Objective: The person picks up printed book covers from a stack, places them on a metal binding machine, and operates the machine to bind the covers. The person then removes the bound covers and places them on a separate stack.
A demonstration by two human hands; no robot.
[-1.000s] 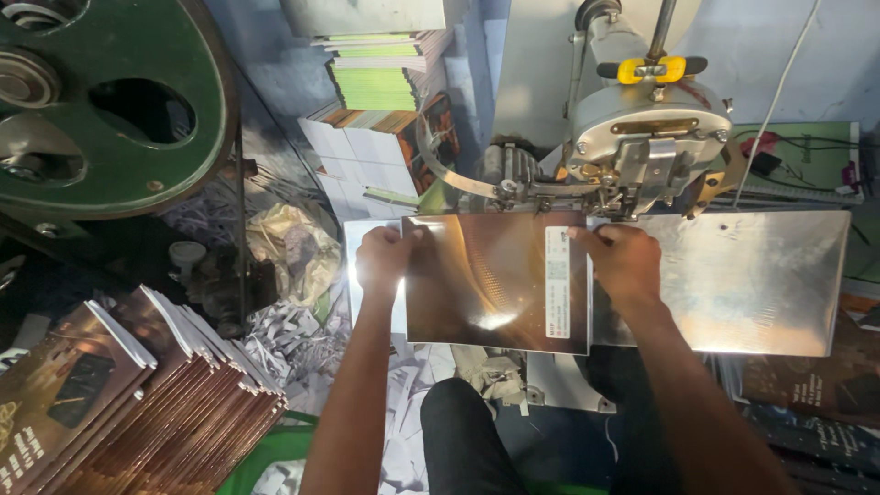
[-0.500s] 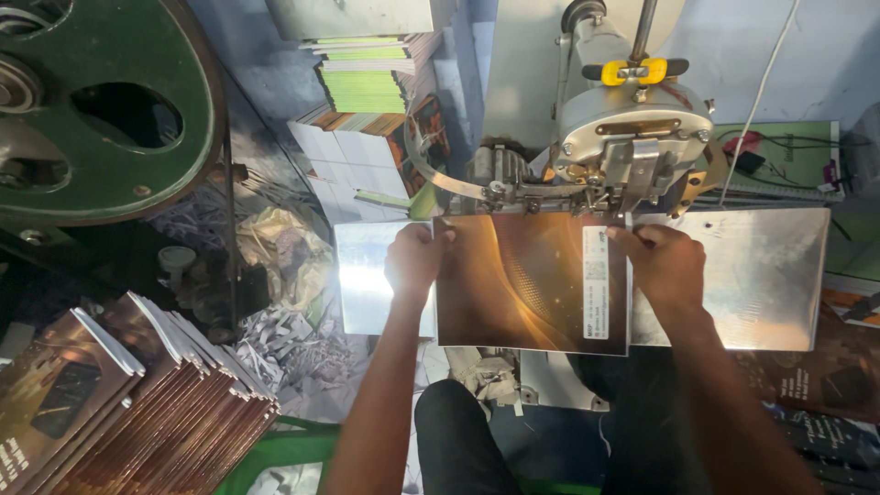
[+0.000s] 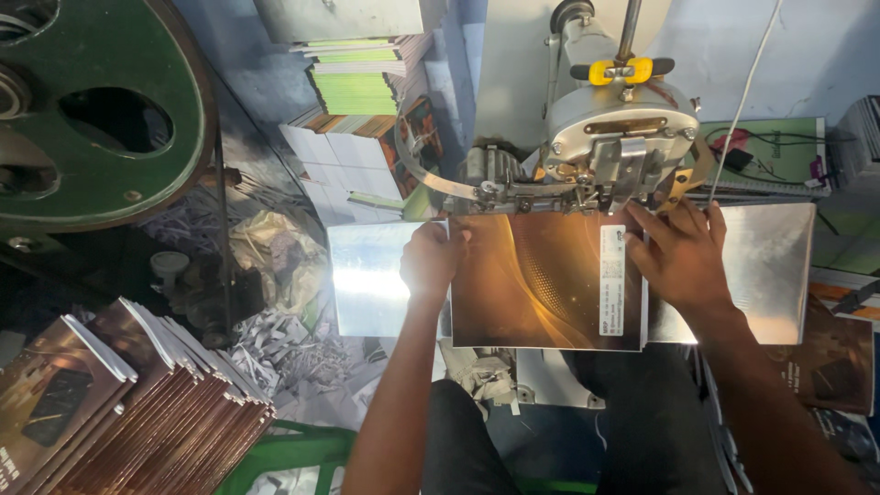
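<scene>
Fingers [image 3: 662,229] of the right hand [image 3: 683,261] lie spread and flat on the right part of a brown booklet [image 3: 541,280], pressing it down beside its white label strip [image 3: 612,280]; nothing is clamped between them. Left hand [image 3: 431,261] rests on the booklet's left edge, fingers curled loosely over that edge, the tips near the machine; how tightly they grip cannot be told.

Head view: booklet lies flat on a shiny metal surface [image 3: 367,280], its upper edge pushed under the head of a grey stitching machine [image 3: 619,137] with a yellow clamp on its rod. Metal surface shows on both sides of the booklet, bright glare on the left. A curved metal band runs from the machine head toward the left.

Lower left, a leaning stack of matching brown booklets [image 3: 137,403], spines fanned. Upper left, a large green wheel [image 3: 101,119]. Behind the machine, piles of green and white printed sheets [image 3: 353,92]. Paper trimmings [image 3: 275,348] litter the floor beneath the surface. Both forearms reach up from the bottom edge.
</scene>
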